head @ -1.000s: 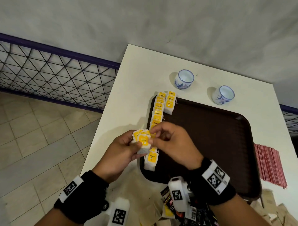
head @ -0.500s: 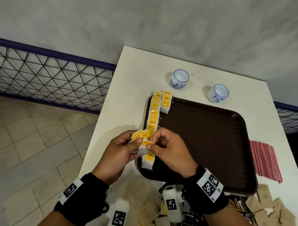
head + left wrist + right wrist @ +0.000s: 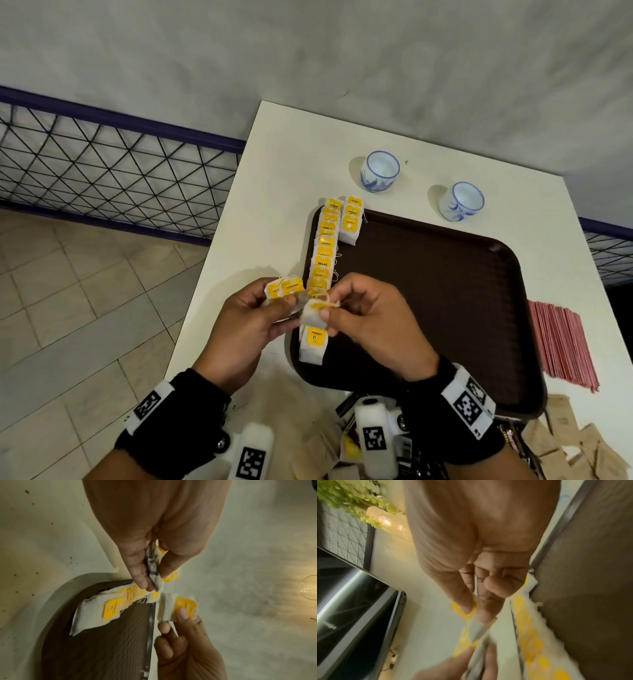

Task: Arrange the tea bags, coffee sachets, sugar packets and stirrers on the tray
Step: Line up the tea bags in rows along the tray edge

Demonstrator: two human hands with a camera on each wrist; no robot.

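Observation:
Both hands hover over the near left corner of the brown tray (image 3: 428,291). My left hand (image 3: 287,305) grips a small bunch of yellow-tagged tea bags (image 3: 284,289); the left wrist view has that bunch (image 3: 154,566) squeezed between thumb and fingers. My right hand (image 3: 325,311) pinches a single tea bag (image 3: 313,317) just right of the bunch, the same tea bag (image 3: 178,605) seen held by thumb and fingertips. A long row of tea bags (image 3: 325,253) lines the tray's left edge, with a short second row (image 3: 352,219) beside its far end.
Two blue-and-white cups (image 3: 379,170) (image 3: 461,200) stand beyond the tray. Red stirrers (image 3: 561,346) lie right of it. Brown packets (image 3: 575,445) and dark sachets (image 3: 346,421) are heaped at the near edge. The table's left edge drops to a tiled floor.
My right hand has drawn one tea bag away from the bunch in my left hand, down and slightly right. Both hands stay over the tray's near left corner.

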